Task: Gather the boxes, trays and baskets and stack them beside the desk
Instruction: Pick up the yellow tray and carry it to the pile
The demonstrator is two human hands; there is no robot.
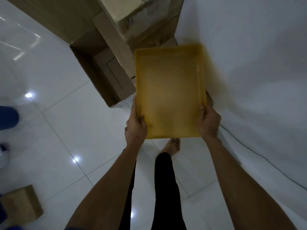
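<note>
The tray (169,90) is yellow plastic, shallow and rectangular. It is held roughly level in the air above the floor (66,123), close to the wall (249,63) on the person's right. The two grips alone carry it.

Left grip (136,125): clamped on the tray's near left corner. The thumb lies inside the rim and one finger is stretched forward along the left side wall. The other fingers are under the tray and hidden.

Right grip (209,124): clamped on the near right corner. The thumb lies over the rim and the fingers are curled beneath, out of sight.

A carton (103,75) lies on the floor just left of the tray's far half. More cartons (146,22) are piled behind it beside the wall; the view is blurred there and their number cannot be told. A small box (21,205) stands well apart on the floor, at the person's near left.

A bare foot (173,146) stands on the tiles below the tray's near edge. A thin cable (249,150) runs along the foot of the wall. A blue shape (8,117) at the left edge is too blurred to identify.
</note>
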